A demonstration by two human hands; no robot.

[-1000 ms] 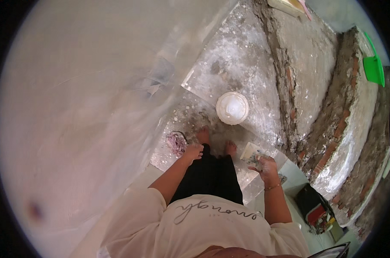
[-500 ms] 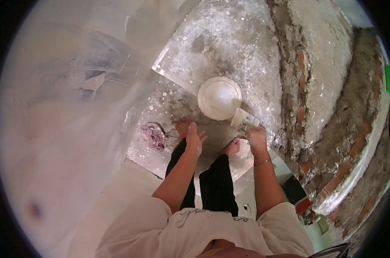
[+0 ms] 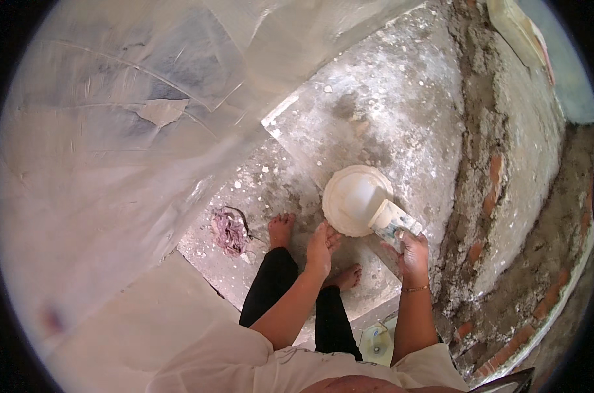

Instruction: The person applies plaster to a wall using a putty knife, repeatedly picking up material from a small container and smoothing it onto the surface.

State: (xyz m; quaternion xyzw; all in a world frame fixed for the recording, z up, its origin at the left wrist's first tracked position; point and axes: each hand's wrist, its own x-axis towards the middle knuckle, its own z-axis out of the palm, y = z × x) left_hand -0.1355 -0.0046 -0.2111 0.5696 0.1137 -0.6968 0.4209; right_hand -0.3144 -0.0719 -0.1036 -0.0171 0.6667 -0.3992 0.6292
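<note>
Fingers of the right hand point(image 3: 413, 252) wrap a pale cylindrical container point(image 3: 394, 221), tilted mouth-down over the round white bucket point(image 3: 356, 200).

Head view, frame centre: left hand point(image 3: 321, 247) hangs with fingers loosely spread just beside the bucket's near rim, holding nothing. Tipping looks underway; the bucket's contents cannot be told. A purple rag point(image 3: 229, 230) lies on the concrete floor point(image 3: 388, 111), left.

both arms reach down and forward; left hand point(image 3: 321, 247) hangs open, fingers loosely spread; right hand point(image 3: 411, 252) is curled closed, a bangle on its wrist
</note>
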